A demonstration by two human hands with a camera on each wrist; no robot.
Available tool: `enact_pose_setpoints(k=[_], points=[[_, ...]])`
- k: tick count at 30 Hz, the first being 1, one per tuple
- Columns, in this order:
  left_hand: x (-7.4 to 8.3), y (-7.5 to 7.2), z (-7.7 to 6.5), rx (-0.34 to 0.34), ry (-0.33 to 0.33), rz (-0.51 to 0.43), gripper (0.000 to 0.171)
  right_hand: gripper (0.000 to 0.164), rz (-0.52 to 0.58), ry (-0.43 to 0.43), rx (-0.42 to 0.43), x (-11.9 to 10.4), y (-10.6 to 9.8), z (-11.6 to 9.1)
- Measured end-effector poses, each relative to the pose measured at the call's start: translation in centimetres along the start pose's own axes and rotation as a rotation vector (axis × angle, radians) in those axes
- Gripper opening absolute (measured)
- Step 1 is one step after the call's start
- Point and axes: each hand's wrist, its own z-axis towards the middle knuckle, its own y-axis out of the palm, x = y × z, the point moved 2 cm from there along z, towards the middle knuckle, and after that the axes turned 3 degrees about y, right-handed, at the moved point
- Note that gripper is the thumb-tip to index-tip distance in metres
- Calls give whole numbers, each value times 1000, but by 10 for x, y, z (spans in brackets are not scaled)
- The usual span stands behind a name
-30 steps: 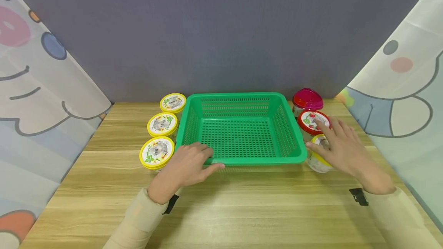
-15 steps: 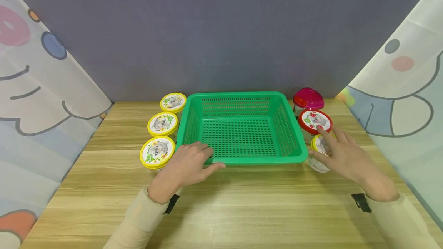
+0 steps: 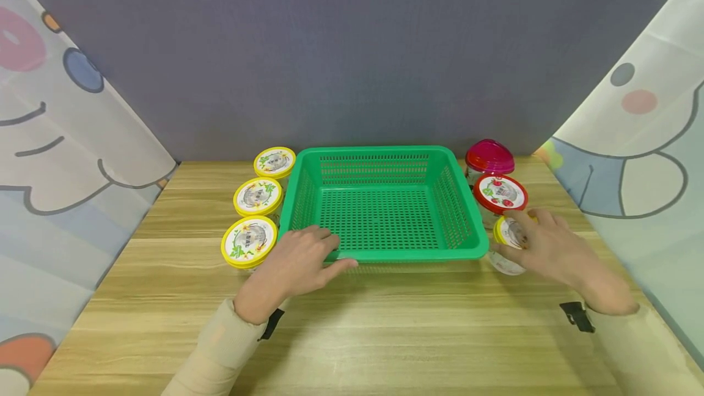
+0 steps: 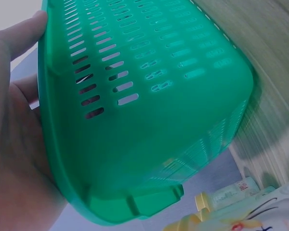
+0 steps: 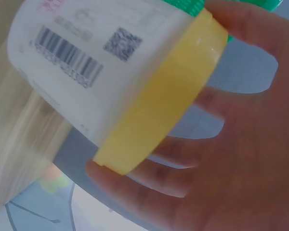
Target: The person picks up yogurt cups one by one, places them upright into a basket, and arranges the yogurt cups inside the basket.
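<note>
The right hand (image 3: 555, 255) has slipped from over the red-lidded tub (image 3: 502, 193) to the yellow-lidded tub (image 5: 86, 72), grip splayed round its lid; 1 tub seems held, toward the surface's (image 3: 385, 335) right edge. The left hand (image 3: 299, 261) pinches the basket's (image 3: 407, 256) front rim.

Pale wood-grain tabletop (image 3: 352, 335), far edge against a plain dark-grey upright backdrop (image 3: 352, 54). Left flank: white cartoon-printed cloth sheet (image 3: 33, 121); pink patch, blue oval, grey curved lines, orange-red shape low down. Right flank: pale cartoon-printed cloth sheet (image 3: 649, 243); grey oval, pink spot, blue area. On the wood, left side: 3 upright round tubs with yellow lids (image 3: 257, 196), slanting row. Right side, toward back: red-lidded round tub (image 3: 500, 193), red fruit print on top; just behind, tub with domed magenta lid (image 3: 489, 157).
</note>
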Motion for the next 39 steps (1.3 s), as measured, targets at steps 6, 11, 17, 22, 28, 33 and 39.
enact_pose_setpoints(k=[6, 11, 17, 22, 28, 33, 39], points=[[0, 0, 0, 6, 8, -1, 44, 74, -31, -16, -20, 1, -5, 5], [0, 1, 0, 8, 8, -1, 42, 72, -37, -13, -31, 2, -6, 6], [1, 0, 0, 10, 4, 1, 42, 69, -39, -18, -21, 3, -5, 5], [1, 0, -1, 23, 8, -1, 43, 72, -40, -9, -13, 2, -7, 5], [0, 1, -1, 26, 9, 3, 43, 71, -39, -34, 24, -1, -11, 6], [0, 1, -2, 33, 19, 13, 43, 74, -55, -44, 49, -4, -16, 6], [0, 2, -1, 35, 31, 11, 43, 71, -87, -56, 89, -5, -24, 6]])
